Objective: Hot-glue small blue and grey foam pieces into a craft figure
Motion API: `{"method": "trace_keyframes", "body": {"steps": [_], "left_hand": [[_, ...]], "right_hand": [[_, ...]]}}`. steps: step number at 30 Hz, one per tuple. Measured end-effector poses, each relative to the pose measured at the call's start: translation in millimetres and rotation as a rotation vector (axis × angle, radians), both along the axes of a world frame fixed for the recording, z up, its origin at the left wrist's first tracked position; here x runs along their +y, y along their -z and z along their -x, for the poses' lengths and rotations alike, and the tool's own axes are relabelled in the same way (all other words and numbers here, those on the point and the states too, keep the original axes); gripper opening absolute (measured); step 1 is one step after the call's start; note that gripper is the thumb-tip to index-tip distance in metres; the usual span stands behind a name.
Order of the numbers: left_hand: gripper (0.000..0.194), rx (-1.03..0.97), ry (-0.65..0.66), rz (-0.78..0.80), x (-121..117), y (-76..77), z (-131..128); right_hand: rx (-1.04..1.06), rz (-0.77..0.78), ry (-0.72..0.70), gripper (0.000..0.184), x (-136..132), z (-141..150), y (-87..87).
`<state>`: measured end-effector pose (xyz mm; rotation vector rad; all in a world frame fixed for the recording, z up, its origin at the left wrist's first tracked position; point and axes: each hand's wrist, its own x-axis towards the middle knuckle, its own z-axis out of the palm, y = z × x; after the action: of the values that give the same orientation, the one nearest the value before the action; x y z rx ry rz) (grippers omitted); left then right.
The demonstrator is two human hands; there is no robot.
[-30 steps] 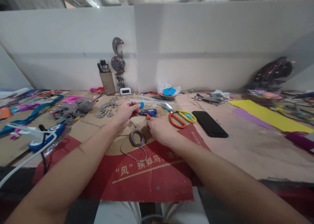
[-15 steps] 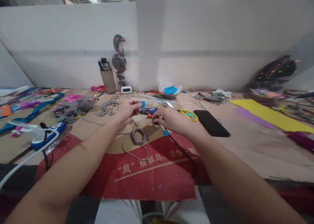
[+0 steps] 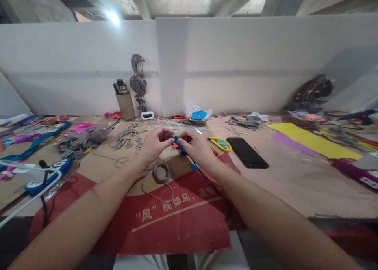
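My left hand [image 3: 156, 144] and my right hand [image 3: 193, 144] meet over the cardboard, fingertips pinched together on a small blue piece [image 3: 175, 138], perhaps felt. Just under the right fingers is a blue tool [image 3: 181, 149] with a bit of orange, probably a glue gun; a black cord [image 3: 211, 181] trails from that spot toward the front edge. Whether the right hand also touches this tool, I cannot tell. A coil of grey cord [image 3: 162, 172] lies in front of the hands. Yellow-handled scissors [image 3: 221, 144] rest right of the right hand.
A black phone [image 3: 247, 152] lies to the right, near yellow sheet material [image 3: 313, 140]. Grey felt pieces with pink pins [image 3: 81, 140] and a blue-white power strip [image 3: 50, 177] are at left. A bottle [image 3: 125, 104] and a bowl with a blue disc [image 3: 198, 115] stand behind.
My hands have come together, and the left has moved toward the right. The small blue piece is now between both sets of fingertips. The camera view has tilted upward.
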<state>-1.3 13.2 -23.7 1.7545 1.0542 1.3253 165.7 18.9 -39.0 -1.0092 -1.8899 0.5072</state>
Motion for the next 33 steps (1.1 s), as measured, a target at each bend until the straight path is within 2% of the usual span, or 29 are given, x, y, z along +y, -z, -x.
{"method": "trace_keyframes", "body": {"steps": [3,6,10,15,18,21,23,25,28,33], "left_hand": [[0.016,0.034,-0.025,-0.054,-4,0.0,-2],[0.010,0.074,-0.105,-0.143,-7,-1.3,-2],[0.006,0.152,-0.190,-0.290,-12,-6.2,0],[0.007,0.270,-0.162,-0.471,-13,-6.4,3],[0.007,0.316,-0.150,-0.511,-11,-4.4,6],[0.004,0.329,-0.194,-0.453,-5,-2.1,10],[0.008,0.306,-0.214,-0.348,1,0.5,13],[0.014,0.242,-0.164,-0.199,8,3.8,15],[0.021,0.161,-0.066,-0.018,16,7.6,16],[0.022,0.270,-0.041,0.100,16,9.5,15]], "right_hand": [[-0.003,-0.040,0.031,0.013,-4,0,-3.6],[0.029,-0.060,0.064,0.014,-6,0,-7.6],[0.118,-0.026,0.079,0.015,-4,-3,-10.7],[0.238,0.100,0.031,0.020,0,-4,-9.7],[0.357,0.152,0.041,0.020,3,-8,-10.6],[0.434,0.125,0.129,0.025,10,-16,-14.1],[0.409,0.121,0.193,0.031,16,-22,-15.5],[0.266,0.122,0.230,0.034,19,-23,-13.8],[-0.079,0.088,0.223,0.032,18,-17,-2.2],[-0.455,0.072,0.162,0.044,7,-2,24.3]]}}
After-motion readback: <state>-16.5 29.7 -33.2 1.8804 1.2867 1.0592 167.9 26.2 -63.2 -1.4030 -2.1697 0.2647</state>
